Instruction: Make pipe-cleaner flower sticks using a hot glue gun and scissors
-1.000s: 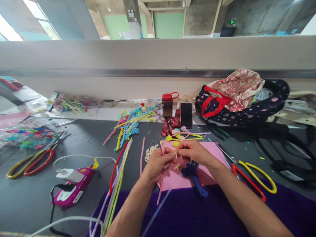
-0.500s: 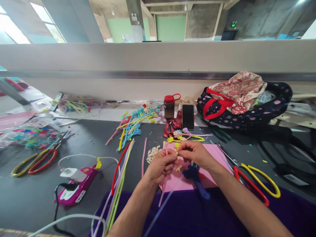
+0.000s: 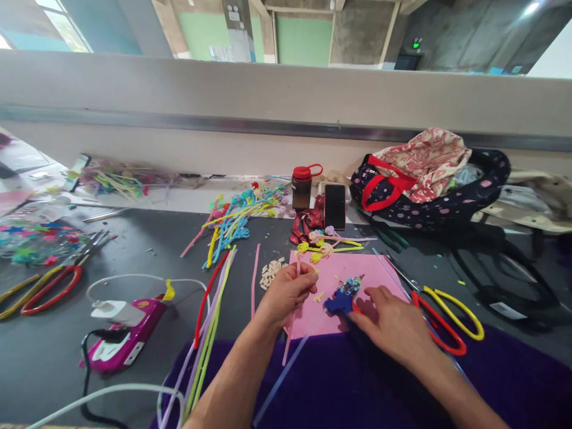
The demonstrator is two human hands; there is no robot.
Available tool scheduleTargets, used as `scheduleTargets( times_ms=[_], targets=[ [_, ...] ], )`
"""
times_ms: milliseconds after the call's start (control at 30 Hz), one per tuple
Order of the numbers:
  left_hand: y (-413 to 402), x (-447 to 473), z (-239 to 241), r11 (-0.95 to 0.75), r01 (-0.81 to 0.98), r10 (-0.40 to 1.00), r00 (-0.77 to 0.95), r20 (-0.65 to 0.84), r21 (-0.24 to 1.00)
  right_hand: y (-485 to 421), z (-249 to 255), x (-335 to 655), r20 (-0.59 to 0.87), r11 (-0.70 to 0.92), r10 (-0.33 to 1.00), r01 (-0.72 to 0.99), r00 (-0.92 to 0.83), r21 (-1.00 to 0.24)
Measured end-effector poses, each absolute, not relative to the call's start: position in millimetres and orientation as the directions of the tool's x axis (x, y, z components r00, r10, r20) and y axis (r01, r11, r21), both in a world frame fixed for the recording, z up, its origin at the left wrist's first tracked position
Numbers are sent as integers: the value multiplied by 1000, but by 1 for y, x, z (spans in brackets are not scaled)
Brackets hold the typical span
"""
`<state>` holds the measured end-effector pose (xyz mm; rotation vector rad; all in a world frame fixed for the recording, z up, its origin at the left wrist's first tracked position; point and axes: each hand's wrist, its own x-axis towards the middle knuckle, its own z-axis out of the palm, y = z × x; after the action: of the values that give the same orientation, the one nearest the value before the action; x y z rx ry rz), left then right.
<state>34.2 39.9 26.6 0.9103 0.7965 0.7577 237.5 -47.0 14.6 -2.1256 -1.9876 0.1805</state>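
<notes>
My left hand (image 3: 288, 292) is closed on a pink pipe cleaner (image 3: 290, 325) that hangs down over the pink sheet (image 3: 339, 277); a small yellow piece sits at its fingertips. My right hand (image 3: 391, 322) has dropped onto the blue glue gun (image 3: 342, 298) lying on the pink sheet, fingers curled over its handle. A long pale blue stick (image 3: 286, 369) runs from the sheet toward me across the purple cloth (image 3: 348, 387).
Red and yellow scissors (image 3: 442, 316) lie right of my right hand. Loose pipe cleaners (image 3: 210, 316) lie left of my left hand. A pink power strip (image 3: 125, 333) with cables sits at the left. A bottle (image 3: 301, 186), phone (image 3: 335, 205) and bag (image 3: 429, 185) stand behind.
My right hand left the piece held by my left hand and moved down right onto the blue glue gun. My left hand kept the pink pipe cleaner.
</notes>
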Motion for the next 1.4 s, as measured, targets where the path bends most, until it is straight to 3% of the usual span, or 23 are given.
scheduleTargets(
  times_ms=[100,267,333,433,500,567,667,733,900,1033,1167,1400],
  targets=[
    [39,33,28,395,-215,832,497,-248,893,-53,7,221,-6,-80,997,988,80,-130],
    [40,32,27,387,-209,830,504,-241,898,-45,8,207,-39,-68,997,993,64,-101],
    [41,31,27,398,-228,828,507,-241,889,-45,11,215,-47,-97,995,979,90,-180],
    [43,26,27,462,-283,799,543,-257,840,-49,18,236,-47,-142,990,867,136,-479],
    [44,22,29,539,-323,735,631,-247,778,-52,22,250,-37,-74,997,613,73,-787],
    [43,20,29,611,-344,656,724,-213,713,-55,26,256,-19,-29,999,229,45,-973],
    [41,21,29,671,-330,572,800,-180,664,-58,29,250,46,41,999,-249,-16,-968],
    [40,24,27,685,-298,533,827,-180,665,-60,30,240,80,62,996,-373,-33,-926],
    [36,29,24,679,-227,498,841,-211,699,-74,32,223,73,52,992,-189,-107,-981],
    [32,32,28,644,-165,550,778,-302,747,-81,35,223,109,109,987,-5,-119,-994],
    [30,35,31,606,-113,592,725,-352,787,-78,39,223,54,77,986,144,-159,-987],
    [30,36,33,596,-104,610,704,-364,796,-74,35,219,61,86,990,200,-127,-976]
  ],
)
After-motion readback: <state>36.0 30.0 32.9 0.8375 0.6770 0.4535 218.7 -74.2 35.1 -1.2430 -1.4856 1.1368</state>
